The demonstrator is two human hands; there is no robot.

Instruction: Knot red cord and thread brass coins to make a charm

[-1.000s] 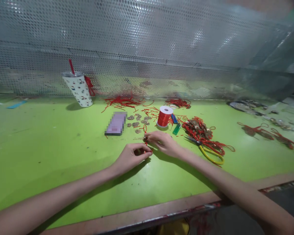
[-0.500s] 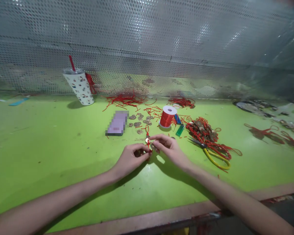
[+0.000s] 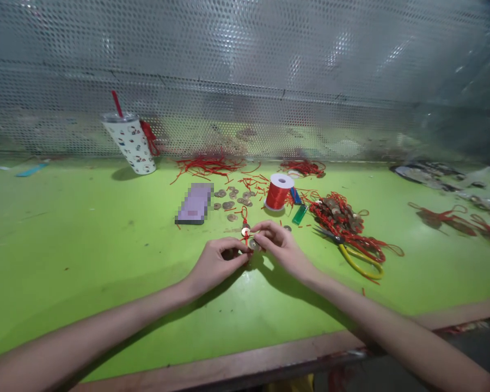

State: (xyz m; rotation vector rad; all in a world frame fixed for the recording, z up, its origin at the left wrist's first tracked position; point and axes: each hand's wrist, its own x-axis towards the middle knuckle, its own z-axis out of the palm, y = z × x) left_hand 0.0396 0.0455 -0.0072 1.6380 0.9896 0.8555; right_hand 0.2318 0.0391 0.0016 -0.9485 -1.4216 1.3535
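Observation:
My left hand [image 3: 216, 264] and my right hand [image 3: 283, 247] meet just above the green table [image 3: 85, 245], fingertips pinched together. Between them is a short red cord strung with round brass coins [image 3: 245, 232]; both hands grip it. The cord's loop end points away from me toward a scatter of loose coins [image 3: 231, 198]. A spool of red cord [image 3: 278, 192] stands just beyond my right hand.
A pile of finished red cord and coin pieces [image 3: 343, 218] lies right of the spool, with yellow-handled scissors [image 3: 357, 261] beside it. A phone [image 3: 195, 204], a lidded cup with a red straw [image 3: 131, 144], green and blue lighters [image 3: 299, 214] and cut red cord [image 3: 208, 163] lie around. A perforated metal wall stands behind.
My right hand drew back toward my left hand, and a second coin now shows between the fingertips. The coin cord stays pinched in both hands.

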